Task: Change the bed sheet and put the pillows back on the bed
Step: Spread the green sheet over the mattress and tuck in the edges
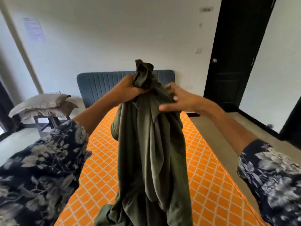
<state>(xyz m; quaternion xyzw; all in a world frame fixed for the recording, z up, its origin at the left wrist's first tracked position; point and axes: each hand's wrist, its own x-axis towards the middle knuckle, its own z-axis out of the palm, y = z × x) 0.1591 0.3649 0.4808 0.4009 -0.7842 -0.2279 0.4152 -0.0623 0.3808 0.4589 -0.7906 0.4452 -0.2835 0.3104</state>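
Nearest to us, two dark sleeves printed with pale flowers (40,173) frame the view, one on each side, with bare forearms reaching forward from them. Between them hangs the olive-green bed sheet (151,152), bunched into a long column of folds that we hold up over the bed; its lower end trails out of sight at the bottom edge of the picture. Our left hand (128,88) clenches the gathered top of the sheet, fingers curled tight round the cloth, and a knot of fabric sticks up above the fist. Our right hand (177,98) sits just beside it at the sheet's upper right; the fingers are blurred, some bent at the cloth and others spread, so we cannot tell whether it actually grasps the fabric or only touches it. Under the sheet lies the bare mattress (210,173), orange with a white diamond lattice, running away from us to a blue-grey padded headboard (101,84) against the white wall. Off the bed to the left, two grey pillows (44,105) are stacked on a small table (47,121). To the right of the headboard stands a dark door (234,59) with a round knob.
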